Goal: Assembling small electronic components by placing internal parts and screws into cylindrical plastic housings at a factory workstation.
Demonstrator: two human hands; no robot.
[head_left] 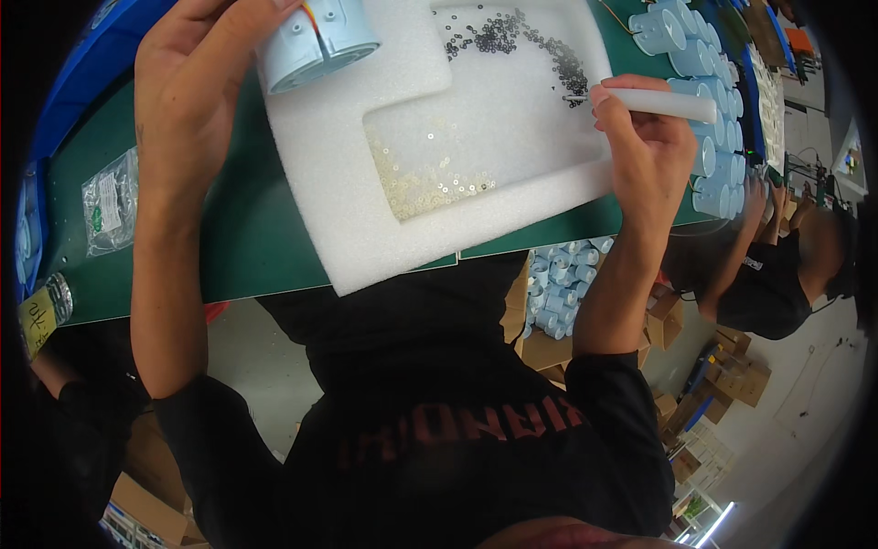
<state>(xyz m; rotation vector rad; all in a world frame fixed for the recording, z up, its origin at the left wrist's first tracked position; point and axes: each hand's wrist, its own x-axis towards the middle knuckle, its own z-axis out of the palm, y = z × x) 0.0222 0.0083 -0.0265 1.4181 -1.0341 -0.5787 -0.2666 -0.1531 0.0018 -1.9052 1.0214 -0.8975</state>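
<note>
My left hand (187, 101) is wrapped round a light blue plastic cup-shaped housing (322, 50), lifted over the far left part of a white foam tray (306, 174). Red and yellow wires show on the housing's side. In my right hand (647, 146) is a white-handled pick tool (672, 103), gripped near its thin metal tip. That tip is at a trail of small black rings (494, 35) in the tray's recess; whether it touches one is too small to tell. Small pale washers (430, 188) lie scattered in the recess's near left corner.
Rows of light blue housings (718, 119) stand right of the tray. A clear plastic bag (110, 206) lies at left, near a blue bin (87, 69) and a yellow-labelled jar (46, 311). Below the table edge, a cardboard box holds more housings (558, 284). A co-worker (777, 265) sits at right.
</note>
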